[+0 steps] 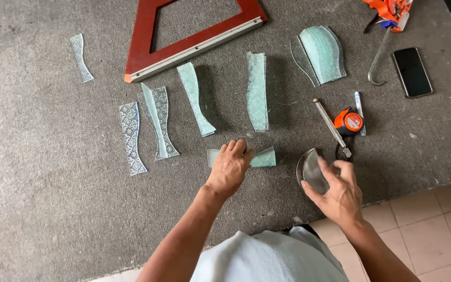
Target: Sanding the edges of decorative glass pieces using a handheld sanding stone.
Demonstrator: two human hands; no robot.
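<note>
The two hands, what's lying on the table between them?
Only the glass strip's free end, then bare grey table, between left hand and right hand, in the head view.

Left hand (230,166) on a short glass strip (264,157), near centre of the table (37,219). Right hand (340,193) holds a curved glass piece (311,171) to its right. Tape measure (348,121) and glass cutter (331,128) just behind. Long glass strips (257,90) farther left; frame (194,39) far, phone (412,72) far right, possibly beside a hook (378,58).

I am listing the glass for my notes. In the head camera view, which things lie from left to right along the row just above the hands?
Patterned glass strip → crossed pair of curved strips → single curved strip → stacked tall strips → metal rod tool → orange tape measure.
</note>
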